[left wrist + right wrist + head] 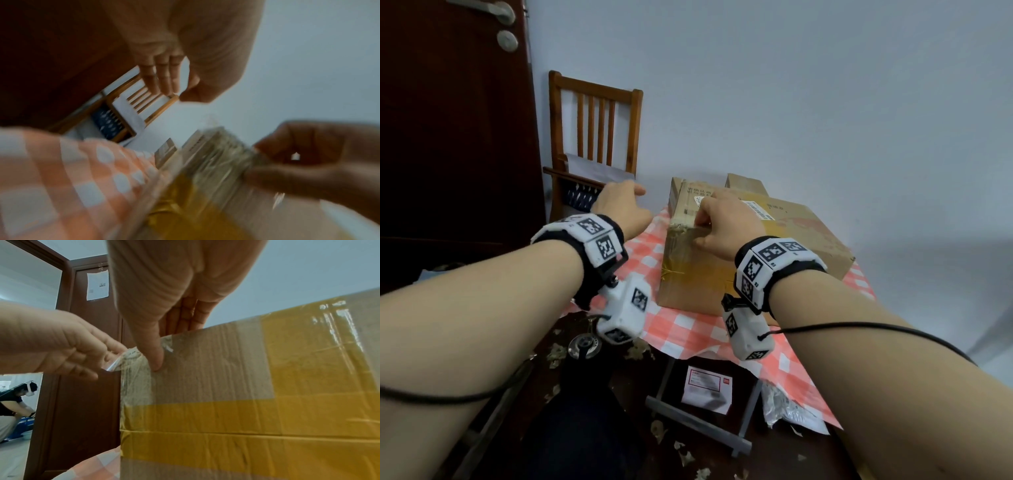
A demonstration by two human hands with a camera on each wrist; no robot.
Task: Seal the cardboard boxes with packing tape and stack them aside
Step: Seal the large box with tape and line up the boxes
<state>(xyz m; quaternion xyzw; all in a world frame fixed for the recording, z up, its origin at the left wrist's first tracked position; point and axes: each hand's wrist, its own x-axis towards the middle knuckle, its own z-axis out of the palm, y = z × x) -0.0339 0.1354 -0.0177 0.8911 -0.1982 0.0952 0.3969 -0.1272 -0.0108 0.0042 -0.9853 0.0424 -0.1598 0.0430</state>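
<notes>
**Now at the Corner: Thumb Down, Tape End Pinched**

Right at the near left corner of the cardboard box (750,246), that was where the action sat. The box lay on the counter (681,329), on its orange-and-white checked cloth, with a second, smaller box (744,183) showing just behind it against the wall. Yellow tape bands (226,415) crossed the near face, and clear packing tape (135,369) wrapped the corner, wrinkled and glossy.

The right hand (722,228) was on top of that corner. In the right wrist view its thumb (153,353) pressed flat against the near face, on the clear tape, while the fingers (188,316) reached over the top edge. It pressed rather than gripped.

The left hand (55,344) was just off the box's left edge, and there the right wrist view was plain: fingertips pinched a loose, curled end of the clear tape beside the thumb. From the head camera that hand (625,209) sat left of the box, above the cloth. The left wrist view was blurred, fingers (162,76) pointing toward a wooden chair (594,137).

That chair stood by the wall next to a dark brown door (448,137). Below the counter's near edge, a white leaflet (707,389) lay on the floor. Through a doorway, another person (14,408) crouched in the next room.
</notes>
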